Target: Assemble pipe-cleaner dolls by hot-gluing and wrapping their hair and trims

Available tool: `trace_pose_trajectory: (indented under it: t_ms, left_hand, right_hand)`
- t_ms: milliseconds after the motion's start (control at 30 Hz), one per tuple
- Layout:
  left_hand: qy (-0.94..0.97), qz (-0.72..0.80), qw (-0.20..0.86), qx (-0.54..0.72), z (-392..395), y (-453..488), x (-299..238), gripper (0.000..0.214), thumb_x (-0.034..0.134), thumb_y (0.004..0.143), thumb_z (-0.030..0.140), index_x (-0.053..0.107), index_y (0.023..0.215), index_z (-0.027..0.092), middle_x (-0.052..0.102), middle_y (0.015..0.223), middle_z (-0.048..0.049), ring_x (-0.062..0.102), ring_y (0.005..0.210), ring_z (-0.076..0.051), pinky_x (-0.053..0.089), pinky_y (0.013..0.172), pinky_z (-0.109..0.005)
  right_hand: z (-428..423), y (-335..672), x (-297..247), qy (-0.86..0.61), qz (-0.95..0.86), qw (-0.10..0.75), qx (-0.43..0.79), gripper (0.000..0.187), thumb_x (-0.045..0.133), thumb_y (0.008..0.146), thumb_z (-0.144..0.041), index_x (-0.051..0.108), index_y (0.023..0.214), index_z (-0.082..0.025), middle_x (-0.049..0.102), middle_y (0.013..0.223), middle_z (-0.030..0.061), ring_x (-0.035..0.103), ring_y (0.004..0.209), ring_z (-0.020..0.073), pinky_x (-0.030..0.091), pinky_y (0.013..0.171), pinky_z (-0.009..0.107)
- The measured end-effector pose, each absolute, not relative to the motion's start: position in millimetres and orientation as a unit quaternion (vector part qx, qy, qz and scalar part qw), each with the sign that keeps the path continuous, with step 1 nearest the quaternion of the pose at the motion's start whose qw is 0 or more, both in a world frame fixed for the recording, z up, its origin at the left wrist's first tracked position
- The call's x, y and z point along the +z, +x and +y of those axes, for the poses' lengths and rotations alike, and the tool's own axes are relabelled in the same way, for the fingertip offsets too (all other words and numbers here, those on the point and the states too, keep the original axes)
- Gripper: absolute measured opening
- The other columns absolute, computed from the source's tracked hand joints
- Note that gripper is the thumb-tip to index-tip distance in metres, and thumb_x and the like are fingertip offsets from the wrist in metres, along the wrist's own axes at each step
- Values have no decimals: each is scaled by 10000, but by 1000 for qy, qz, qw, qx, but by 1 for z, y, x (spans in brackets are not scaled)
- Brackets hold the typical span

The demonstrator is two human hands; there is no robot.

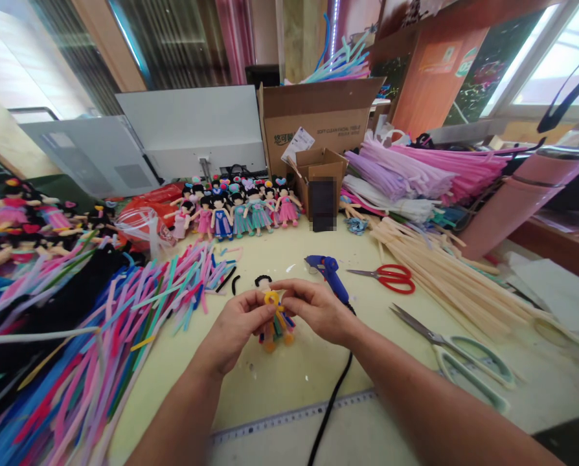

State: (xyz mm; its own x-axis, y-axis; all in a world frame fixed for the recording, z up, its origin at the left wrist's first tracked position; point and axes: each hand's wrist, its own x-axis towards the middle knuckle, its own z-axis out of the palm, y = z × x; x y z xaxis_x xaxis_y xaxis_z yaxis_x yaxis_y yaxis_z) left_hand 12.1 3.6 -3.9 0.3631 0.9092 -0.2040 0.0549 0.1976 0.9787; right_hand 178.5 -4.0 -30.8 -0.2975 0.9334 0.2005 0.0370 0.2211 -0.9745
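Both of my hands meet over the middle of the yellow table (318, 369), pinching a small pipe-cleaner doll (276, 327) with a yellow loop at its top and a multicoloured skirt. My left hand (236, 327) grips the doll from the left, fingers curled round it. My right hand (313, 309) pinches the doll's top from the right. A small black pipe-cleaner loop (263, 280) lies just beyond my fingers.
A blue glue gun (329, 273) with a black cord lies behind my right hand. Red scissors (391, 278) and pale green scissors (464, 356) lie to the right. Heaps of coloured pipe cleaners (100, 336) fill the left, beige stems (445, 278) the right. Finished dolls (241, 210) and cardboard boxes (318, 123) stand at the back.
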Motion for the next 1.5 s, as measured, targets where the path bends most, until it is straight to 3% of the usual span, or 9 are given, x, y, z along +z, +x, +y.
trace_pose_trajectory:
  t_ms: [233, 467, 833, 1033, 1200, 1367, 1500]
  left_hand:
    - [535, 451, 624, 346, 3, 14, -3, 298, 762, 589, 391, 560, 608, 173, 527, 471, 55, 427, 450, -80, 323, 459, -213]
    - [569, 466, 595, 323, 2, 14, -4, 326, 754, 617, 455, 609, 653, 166, 584, 535, 28, 482, 484, -108, 370, 483, -236]
    - [580, 477, 579, 316, 5, 11, -8, 327, 740, 625, 487, 626, 629, 180, 593, 527, 17, 500, 479, -131, 393, 497, -261]
    - [580, 493, 565, 319, 8, 10, -8, 319, 736, 615, 494, 644, 643, 190, 605, 552, 15, 507, 500, -143, 402, 504, -266]
    - [568, 512, 529, 368, 17, 2, -15, 292, 750, 594, 462, 685, 698, 197, 625, 620, 11, 504, 574, -147, 405, 554, -260]
    - [553, 523, 525, 381, 13, 2, -12, 261, 734, 609, 443, 687, 697, 202, 635, 650, 6, 511, 602, -157, 401, 573, -261]
    - [542, 533, 515, 396, 11, 3, -9, 227, 712, 637, 424, 689, 705, 208, 622, 645, 9, 504, 597, -155, 404, 576, -261]
  right_hand:
    - [-5, 175, -32, -376, -612, 473, 511, 302, 603, 781, -245, 632, 1068, -155, 538, 649, -41, 495, 580, 94, 422, 559, 236]
    - [-5, 167, -32, -425, -572, 485, 507, 64, 627, 727, -164, 598, 784, -173, 568, 640, -39, 503, 571, 88, 413, 530, 208]
    - [-3, 164, -29, -448, -567, 487, 491, 125, 606, 720, -95, 526, 725, -191, 512, 629, -56, 459, 556, 80, 381, 506, 188]
    - [-19, 168, -15, -462, -658, 491, 335, 72, 588, 776, -133, 604, 813, -192, 576, 704, -18, 516, 636, 109, 423, 598, 223]
    - [-8, 202, 31, -439, -695, 536, 191, 211, 518, 863, -233, 628, 1036, -182, 621, 825, 31, 551, 719, 129, 455, 679, 250]
    - [91, 272, 47, -635, -578, 501, 110, 165, 517, 824, -243, 651, 903, -191, 629, 754, -6, 548, 678, 131, 439, 671, 252]
    - [165, 312, 33, -695, -527, 480, 98, 126, 542, 781, -234, 648, 785, -165, 632, 730, 12, 552, 709, 153, 419, 701, 273]
